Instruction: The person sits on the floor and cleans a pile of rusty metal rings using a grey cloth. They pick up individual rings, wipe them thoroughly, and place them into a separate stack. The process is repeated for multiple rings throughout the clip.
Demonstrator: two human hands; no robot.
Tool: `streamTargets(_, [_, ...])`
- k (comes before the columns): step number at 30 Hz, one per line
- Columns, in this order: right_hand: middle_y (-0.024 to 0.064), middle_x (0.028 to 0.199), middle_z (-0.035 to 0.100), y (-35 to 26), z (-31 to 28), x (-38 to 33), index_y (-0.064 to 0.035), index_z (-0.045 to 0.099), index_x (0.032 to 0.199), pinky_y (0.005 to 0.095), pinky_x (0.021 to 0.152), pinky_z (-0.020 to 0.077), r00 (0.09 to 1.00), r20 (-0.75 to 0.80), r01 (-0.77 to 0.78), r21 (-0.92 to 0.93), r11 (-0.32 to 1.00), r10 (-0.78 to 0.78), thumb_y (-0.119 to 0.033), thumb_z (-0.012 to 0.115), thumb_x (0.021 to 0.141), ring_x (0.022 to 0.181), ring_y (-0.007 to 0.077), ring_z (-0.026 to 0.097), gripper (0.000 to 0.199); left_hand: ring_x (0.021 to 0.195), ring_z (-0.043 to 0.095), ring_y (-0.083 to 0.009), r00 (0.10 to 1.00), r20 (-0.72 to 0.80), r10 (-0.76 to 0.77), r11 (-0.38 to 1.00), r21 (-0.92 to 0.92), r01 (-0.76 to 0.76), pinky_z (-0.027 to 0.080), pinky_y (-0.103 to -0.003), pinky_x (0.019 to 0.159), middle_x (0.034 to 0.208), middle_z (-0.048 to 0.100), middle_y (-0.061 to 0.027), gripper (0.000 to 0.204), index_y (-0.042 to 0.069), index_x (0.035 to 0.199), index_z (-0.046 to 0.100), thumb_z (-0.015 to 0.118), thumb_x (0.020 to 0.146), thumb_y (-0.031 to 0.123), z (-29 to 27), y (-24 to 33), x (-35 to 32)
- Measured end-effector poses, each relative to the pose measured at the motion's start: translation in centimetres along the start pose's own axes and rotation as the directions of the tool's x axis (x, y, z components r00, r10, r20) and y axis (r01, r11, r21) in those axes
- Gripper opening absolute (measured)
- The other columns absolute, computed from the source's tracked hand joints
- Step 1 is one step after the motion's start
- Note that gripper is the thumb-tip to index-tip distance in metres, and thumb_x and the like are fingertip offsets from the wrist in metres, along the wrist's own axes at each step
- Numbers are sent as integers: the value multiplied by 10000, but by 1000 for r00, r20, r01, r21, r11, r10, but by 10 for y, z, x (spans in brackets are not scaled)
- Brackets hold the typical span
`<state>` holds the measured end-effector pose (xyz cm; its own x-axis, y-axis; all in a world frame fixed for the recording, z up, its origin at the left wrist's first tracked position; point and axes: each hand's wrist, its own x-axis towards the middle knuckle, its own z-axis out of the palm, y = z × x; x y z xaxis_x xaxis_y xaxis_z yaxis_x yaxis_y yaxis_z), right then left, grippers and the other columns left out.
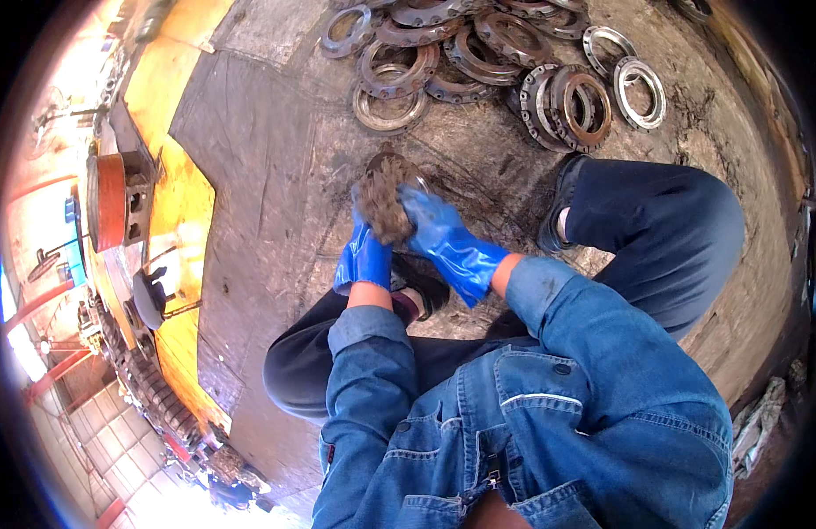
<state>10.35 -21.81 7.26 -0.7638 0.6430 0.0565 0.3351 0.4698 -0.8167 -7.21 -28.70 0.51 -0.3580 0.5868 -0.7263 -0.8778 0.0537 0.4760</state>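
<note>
My left hand, in a blue rubber glove, is closed on the near left side of a dirty brown rag. Most of its fingers are hidden behind the cloth. From the right, my right hand, gloved in the same blue, presses its bent fingers against the rag's edge. A thin, light metallic edge shows beside the right fingertips, and a dark rounded shape peeks out at the rag's far end. Whether these belong to a ring held under the cloth I cannot tell.
Beyond my hands lie several greasy metal rings in a loose heap. Rusty rings lean together at right, near two shinier ones. My bent legs flank the work spot. Yellow-painted floor and machinery are at left.
</note>
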Motion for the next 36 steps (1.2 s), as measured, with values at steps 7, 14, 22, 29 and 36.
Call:
streamTargets(7, [137, 1163, 638, 122, 13, -62, -109, 611, 1185, 407, 878, 511, 982, 185, 4, -173, 985, 29, -294, 756, 732, 1076, 345, 602, 510, 955, 629, -347, 888, -426, 171, 950, 309, -34, 530, -513, 825, 1163, 629, -157, 664, 83, 1246, 577, 420, 924, 642, 31, -6, 3])
streamTargets(14, [131, 1225, 613, 36, -13, 57, -124, 621, 1186, 393, 959, 482, 952, -240, -167, 117, 979, 191, -219, 781, 684, 1104, 348, 588, 535, 925, 638, -334, 935, -311, 168, 971, 214, -103, 543, -513, 769, 1122, 642, -149, 587, 82, 1244, 569, 413, 960, 572, -11, 5, 20])
streamTargets(22, [131, 1298, 573, 77, 25, 123, -102, 566, 1255, 401, 1005, 451, 980, 109, 167, -13, 986, -164, 22, 576, 761, 1174, 320, 557, 509, 923, 652, -339, 960, -209, 185, 698, 716, 21, 549, -453, 808, 1113, 653, -174, 588, 49, 1294, 532, 382, 988, 528, -76, 15, 48])
streamTargets(29, [182, 1190, 633, 133, 31, 68, -25, 601, 1193, 383, 932, 475, 789, 427, -486, -4, 874, 441, -235, 737, 727, 1105, 344, 599, 529, 987, 654, -331, 937, -342, 66, 971, 240, 19, 539, -435, 875, 1138, 655, -188, 726, 30, 1317, 519, 354, 952, 636, 47, 18, -12])
streamTargets(36, [172, 1036, 689, 78, 7, -12, -12, 659, 1096, 388, 846, 507, 550, 567, -833, 320, 452, 613, -158, 629, 798, 1022, 303, 644, 333, 941, 662, -263, 930, -355, 91, 953, 301, 22, 558, -392, 837, 1103, 671, -148, 673, 24, 1220, 602, 347, 975, 597, 46, 10, -13])
